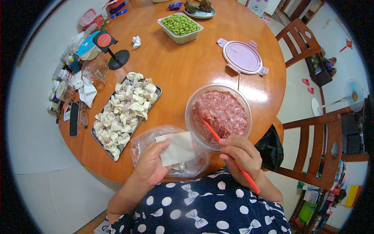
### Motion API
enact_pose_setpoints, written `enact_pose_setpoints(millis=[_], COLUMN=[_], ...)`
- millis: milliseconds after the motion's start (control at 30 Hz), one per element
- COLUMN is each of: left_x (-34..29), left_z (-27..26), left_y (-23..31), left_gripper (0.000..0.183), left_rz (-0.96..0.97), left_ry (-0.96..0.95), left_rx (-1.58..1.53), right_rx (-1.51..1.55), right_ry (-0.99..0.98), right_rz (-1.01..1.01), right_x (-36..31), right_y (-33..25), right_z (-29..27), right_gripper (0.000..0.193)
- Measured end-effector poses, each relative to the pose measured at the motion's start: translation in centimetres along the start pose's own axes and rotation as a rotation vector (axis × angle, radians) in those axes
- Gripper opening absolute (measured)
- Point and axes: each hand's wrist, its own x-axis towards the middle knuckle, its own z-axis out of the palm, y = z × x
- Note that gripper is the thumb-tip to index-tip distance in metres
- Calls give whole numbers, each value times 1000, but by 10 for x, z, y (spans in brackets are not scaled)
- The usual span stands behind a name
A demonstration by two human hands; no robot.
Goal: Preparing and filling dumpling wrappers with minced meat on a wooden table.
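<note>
My left hand holds a square dough wrapper, thumb on top and fingers beneath, above a clear plastic bag at the table's near edge. In my right hand is a slim red stick, perhaps a chopstick; its far end dips into pink minced meat. That meat fills much of a round glass bowl just right of the wrapper. Left of the bag, a dark tray is heaped with folded wontons.
Farther back are a lilac container lid, a tub of green beans and a plate with dark wrapped bundles. Along the left stand a black phone stand, a clear jug, several jars and a phone. Wooden chairs stand right.
</note>
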Motion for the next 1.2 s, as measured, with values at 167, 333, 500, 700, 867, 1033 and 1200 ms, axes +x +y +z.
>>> enact_pose_setpoints(millis=[167,333,500,700,867,1033,1200], left_x=[-1,1,1,1,0,1,1], left_z=[2,1,0,3,0,2,0], left_y=[1,0,-1,0,-1,-1,-1], left_gripper=[48,49,48,47,46,46,48], left_rz=[18,-5,4,-3,3,6,8], left_ry=[14,1,-6,-37,-32,-30,-29], left_rx=[5,-22,-12,-2,7,-8,3], right_rx=[26,83,122,-42,41,99,191], right_ry=[5,-44,-40,-73,-68,-52,-60], right_rz=[94,223,129,-79,16,101,296], right_x=[-1,-5,-2,-2,0,1,4], right_y=[1,0,-7,4,5,3,2], right_z=[0,-13,-15,4,1,-9,-22], right_gripper=[16,15,13,17,15,15,10])
